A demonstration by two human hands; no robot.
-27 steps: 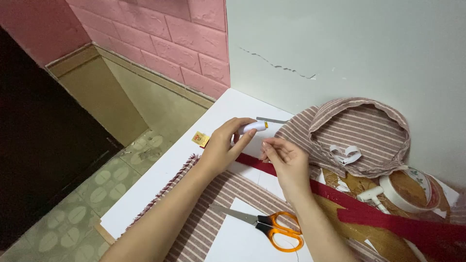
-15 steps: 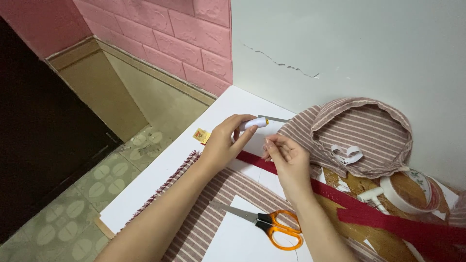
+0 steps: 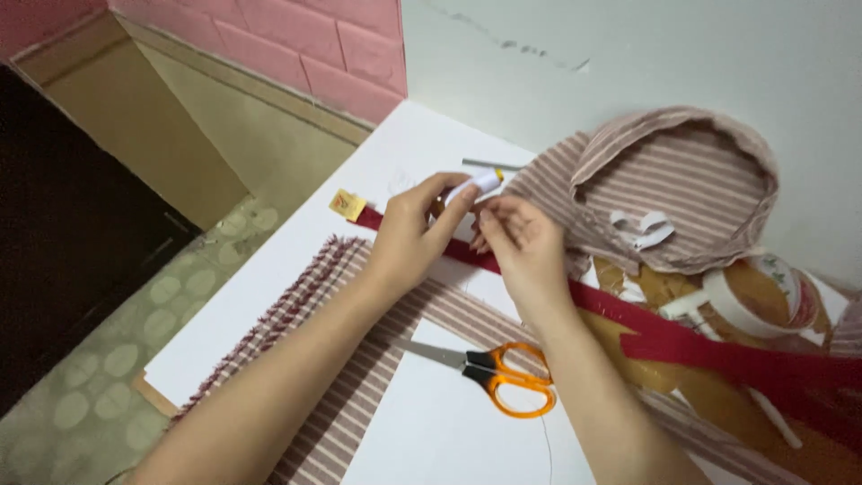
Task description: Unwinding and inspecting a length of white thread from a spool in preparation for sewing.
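Observation:
My left hand (image 3: 409, 235) grips a small white spool (image 3: 477, 185) with a yellow end, held just above a white board (image 3: 269, 287). My right hand (image 3: 521, 247) is beside it, fingertips pinched together close to the spool; a thread is too fine to make out. Under both hands a dark red fabric strip (image 3: 682, 337) runs from a small yellow tag (image 3: 347, 204) at the left toward the lower right. Striped pink-and-white fabric (image 3: 359, 377) lies flat beneath my forearms.
Orange-handled scissors (image 3: 489, 373) lie shut on the board near my right forearm. A striped fabric piece with a round opening (image 3: 669, 184) lies at the back right, beside a roll of tape (image 3: 759, 296). A pink brick wall and patterned floor are to the left.
The view has shifted slightly. Both hands stay together at the spool, with only small finger movement.

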